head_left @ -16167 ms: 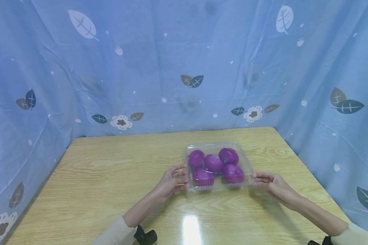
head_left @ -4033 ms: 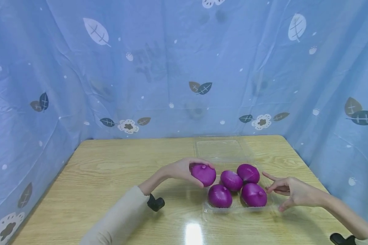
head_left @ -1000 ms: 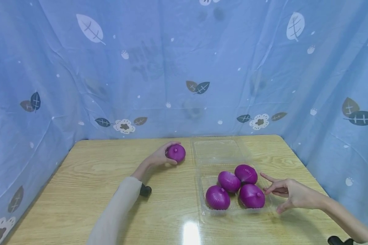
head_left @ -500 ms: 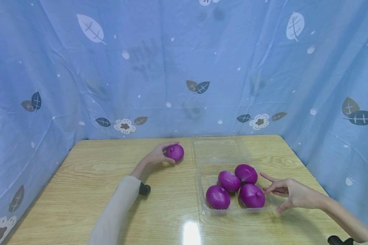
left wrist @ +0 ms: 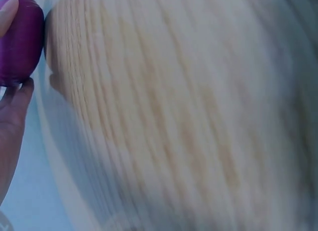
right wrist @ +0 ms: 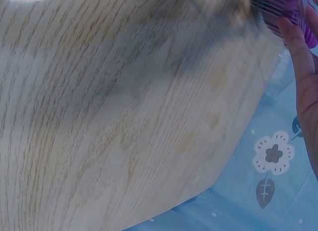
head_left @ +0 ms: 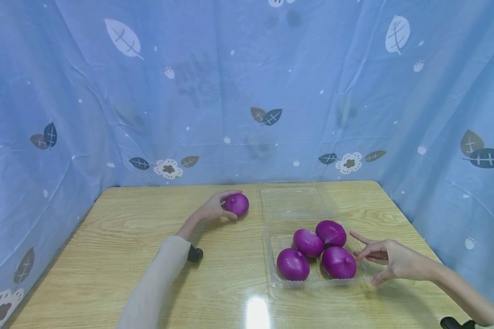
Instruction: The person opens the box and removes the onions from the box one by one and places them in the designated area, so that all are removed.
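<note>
My left hand (head_left: 214,208) grips a purple onion (head_left: 238,205) near the back of the table, left of the box. The left wrist view shows the onion (left wrist: 21,39) at the upper left, with a fingertip over its side. A clear plastic clamshell box (head_left: 271,285) stands right of centre, its lid (head_left: 294,201) folded back flat toward the curtain. Several purple onions (head_left: 293,264) sit together inside. At the box's right wall is my right hand (head_left: 395,260), index finger stretched out and thumb apart. In the right wrist view a fingertip (right wrist: 287,26) touches the ribbed wall.
The wooden table (head_left: 148,274) has its back edge against a blue patterned curtain (head_left: 189,91), which also hangs at both sides. A bright light reflection (head_left: 257,313) lies on the tabletop in front of the box.
The box was closed between both hands; its lid is now folded back. My left hand has carried one onion out, leftward and back, and has barely moved since. My right hand stays beside the box.
</note>
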Motion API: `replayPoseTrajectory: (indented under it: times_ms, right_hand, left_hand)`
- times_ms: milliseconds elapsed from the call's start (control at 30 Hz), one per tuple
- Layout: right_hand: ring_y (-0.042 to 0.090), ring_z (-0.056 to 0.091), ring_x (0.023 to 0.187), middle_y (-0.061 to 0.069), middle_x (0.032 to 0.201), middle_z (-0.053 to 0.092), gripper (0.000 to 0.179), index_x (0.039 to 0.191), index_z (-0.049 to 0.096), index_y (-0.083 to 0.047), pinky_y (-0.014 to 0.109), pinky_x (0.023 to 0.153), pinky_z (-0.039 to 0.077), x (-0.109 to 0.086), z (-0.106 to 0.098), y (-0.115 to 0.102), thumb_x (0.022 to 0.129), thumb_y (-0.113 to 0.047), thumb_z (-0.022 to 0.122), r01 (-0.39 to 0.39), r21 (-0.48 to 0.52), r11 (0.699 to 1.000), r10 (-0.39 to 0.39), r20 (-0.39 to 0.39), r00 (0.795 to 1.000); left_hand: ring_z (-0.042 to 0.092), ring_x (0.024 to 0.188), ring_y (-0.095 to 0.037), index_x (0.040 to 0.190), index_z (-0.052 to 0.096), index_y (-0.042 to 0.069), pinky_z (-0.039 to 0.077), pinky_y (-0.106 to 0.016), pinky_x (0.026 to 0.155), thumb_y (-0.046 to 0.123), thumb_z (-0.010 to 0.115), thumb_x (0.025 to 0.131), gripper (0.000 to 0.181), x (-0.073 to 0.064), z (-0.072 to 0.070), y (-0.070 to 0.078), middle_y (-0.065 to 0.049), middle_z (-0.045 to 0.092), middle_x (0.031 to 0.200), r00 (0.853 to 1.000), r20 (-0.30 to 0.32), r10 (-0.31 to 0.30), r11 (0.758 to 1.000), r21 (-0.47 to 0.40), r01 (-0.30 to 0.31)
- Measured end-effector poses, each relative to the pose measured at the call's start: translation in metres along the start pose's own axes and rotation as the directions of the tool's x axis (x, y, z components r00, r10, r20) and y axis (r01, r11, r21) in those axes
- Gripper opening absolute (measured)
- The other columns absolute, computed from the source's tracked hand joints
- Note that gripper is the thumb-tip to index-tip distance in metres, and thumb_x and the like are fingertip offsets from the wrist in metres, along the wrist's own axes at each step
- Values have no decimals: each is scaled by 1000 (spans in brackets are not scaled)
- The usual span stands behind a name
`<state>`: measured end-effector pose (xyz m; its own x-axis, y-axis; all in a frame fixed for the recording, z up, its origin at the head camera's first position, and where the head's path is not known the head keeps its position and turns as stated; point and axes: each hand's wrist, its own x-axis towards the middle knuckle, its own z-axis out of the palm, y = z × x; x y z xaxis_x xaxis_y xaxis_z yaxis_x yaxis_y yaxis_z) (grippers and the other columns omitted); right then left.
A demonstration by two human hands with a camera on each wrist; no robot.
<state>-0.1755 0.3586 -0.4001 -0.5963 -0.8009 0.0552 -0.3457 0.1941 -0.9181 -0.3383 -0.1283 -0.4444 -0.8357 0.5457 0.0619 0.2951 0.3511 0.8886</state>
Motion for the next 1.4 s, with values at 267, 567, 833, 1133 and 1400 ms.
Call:
replayPoseTrajectory:
  times_ms: [267, 567, 833, 1133, 1400]
  right_hand:
    - [-1, 38, 130, -25, 153, 18, 42, 116, 59, 8, 15, 101, 37, 0, 2, 0, 76, 7, 72, 14, 11, 1000, -14, -3, 1000]
    - [-4, 37, 130, -25, 153, 19, 41, 115, 59, 7, 14, 101, 37, 0, 4, 0, 76, 6, 73, 16, 2, 1000, -15, -13, 1000]
    - [-5, 33, 131, -23, 154, 18, 43, 117, 58, 8, 14, 101, 37, 0, 3, 2, 76, 7, 72, 16, 19, 1000, -15, -17, 1000]
    - [7, 50, 123, -27, 151, 21, 44, 116, 59, 8, 16, 100, 39, 1, 0, 4, 75, 7, 73, 15, 7, 1000, -14, -30, 999]
    - [-3, 40, 127, -29, 150, 21, 43, 115, 56, 12, 16, 101, 38, 3, -4, 5, 76, 9, 72, 7, 36, 999, -6, -27, 1000]
  left_hand:
    - [31, 136, -41, 146, 35, 3, 34, -50, 109, -5, 79, 70, 89, -1, 0, -1, -19, 33, 150, 999, 21, 31, 1000, 2, -31]
    - [26, 141, -33, 145, 37, 3, 23, -48, 115, -6, 78, 71, 85, -8, -10, 5, -13, 32, 152, 998, -10, 54, 998, -29, -54]
    - [24, 142, -22, 144, 43, 9, 19, -39, 117, 4, 78, 77, 76, -18, -25, 15, -10, 32, 153, 988, -112, 104, 993, -47, -110]
    - [32, 139, -26, 139, 46, 0, 26, -37, 114, 0, 76, 77, 69, -23, -15, 41, -16, 38, 149, 970, -102, 221, 954, -182, -237]
    - [42, 133, -26, 137, 51, 4, 35, -44, 109, 1, 77, 77, 64, -26, 14, 64, -10, 47, 143, 973, -22, 229, 958, -170, -230]
